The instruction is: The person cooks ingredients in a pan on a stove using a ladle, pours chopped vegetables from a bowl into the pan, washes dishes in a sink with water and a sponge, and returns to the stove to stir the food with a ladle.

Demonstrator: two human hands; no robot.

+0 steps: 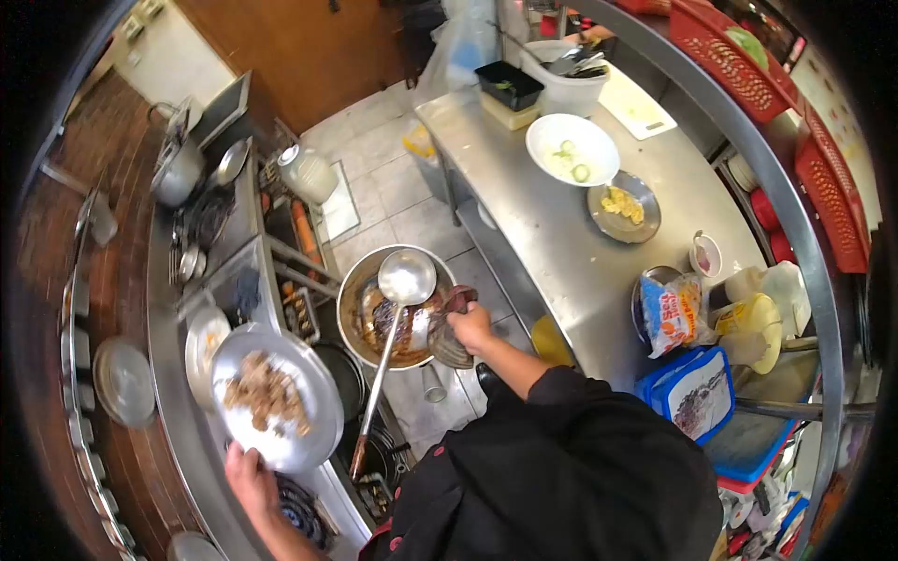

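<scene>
My left hand [251, 481] grips the near edge of a round metal plate [323, 411], which is tilted and carries shredded brown meat [267, 397]. On the other side, my right hand [472, 329] is closed on a dark folded cloth [456, 309] at the right rim of a deep metal pot [354, 280]. Brown residue coats the inside of this pot. A large ladle [407, 278] lies across it, bowl inside, its long handle reaching over the near rim towards the stove.
Stove burners [301, 510] and pans line the left. On the steel table [524, 215] at right stand a white bowl [572, 150] with green slices, a grey plate [645, 224] with yellow food, and a plastic bag [675, 313]. A metal shelf frame [795, 187] curves overhead.
</scene>
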